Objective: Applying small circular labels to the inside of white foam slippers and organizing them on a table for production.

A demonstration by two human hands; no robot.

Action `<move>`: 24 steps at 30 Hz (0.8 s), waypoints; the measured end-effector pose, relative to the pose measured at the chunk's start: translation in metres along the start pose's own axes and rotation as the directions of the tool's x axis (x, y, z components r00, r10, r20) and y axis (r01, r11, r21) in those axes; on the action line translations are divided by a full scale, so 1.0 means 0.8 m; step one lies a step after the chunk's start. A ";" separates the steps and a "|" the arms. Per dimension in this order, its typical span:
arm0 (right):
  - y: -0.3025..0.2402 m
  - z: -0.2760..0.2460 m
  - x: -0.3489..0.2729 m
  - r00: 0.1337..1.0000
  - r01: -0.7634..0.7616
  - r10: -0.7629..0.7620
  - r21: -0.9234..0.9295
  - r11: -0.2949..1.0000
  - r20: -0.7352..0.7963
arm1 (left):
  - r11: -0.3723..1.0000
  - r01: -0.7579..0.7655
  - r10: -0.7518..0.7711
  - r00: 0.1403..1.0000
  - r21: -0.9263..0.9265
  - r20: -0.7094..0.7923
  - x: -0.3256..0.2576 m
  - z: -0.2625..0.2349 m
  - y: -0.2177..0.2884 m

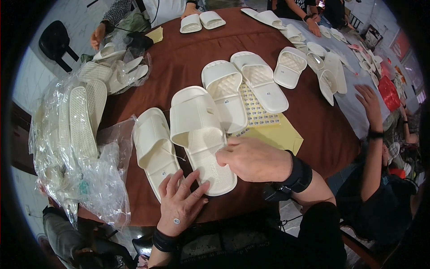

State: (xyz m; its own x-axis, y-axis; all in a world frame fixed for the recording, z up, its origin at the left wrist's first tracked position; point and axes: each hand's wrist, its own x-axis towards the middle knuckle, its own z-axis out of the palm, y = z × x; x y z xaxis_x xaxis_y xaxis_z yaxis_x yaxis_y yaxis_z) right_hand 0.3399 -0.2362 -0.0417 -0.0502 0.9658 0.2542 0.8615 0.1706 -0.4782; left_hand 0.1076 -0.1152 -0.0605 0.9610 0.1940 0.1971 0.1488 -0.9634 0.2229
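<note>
A pair of cream slippers lies in front of me, the left slipper (152, 134) beside the right slipper (197, 116), joined by a thin white tie. My left hand (181, 201) is open, its spread fingertips resting on the heel ends of both. A small round sticker (176, 221) is on the back of that hand. My right hand (257, 161) is closed over the right slipper's insole, its fingertips curled and pressed together. Whatever they may hold is hidden. The left slipper's insole carries a round label (164, 173); none shows on the right one.
Yellow sticker sheets (264, 130) lie under another slipper pair (226, 96). Plastic bags of slippers (85, 116) crowd the left side of the brown cloth (174, 51). More slippers (331, 76) stand at the right, where a co-worker's hand (369, 98) reaches. Other people work across the table.
</note>
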 end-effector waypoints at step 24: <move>-0.011 -0.006 -0.003 0.998 0.059 -0.058 -0.061 0.996 0.019 | 1.000 0.008 -0.008 1.000 0.014 0.016 0.000 0.000 0.001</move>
State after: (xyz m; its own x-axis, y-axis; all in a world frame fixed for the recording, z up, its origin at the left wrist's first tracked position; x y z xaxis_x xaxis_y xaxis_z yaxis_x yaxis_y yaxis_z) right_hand 0.3351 -0.2412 -0.0341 -0.1093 0.9578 0.2657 0.8864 0.2149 -0.4100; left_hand 0.1079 -0.1156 -0.0599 0.9633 0.1985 0.1805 0.1593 -0.9645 0.2107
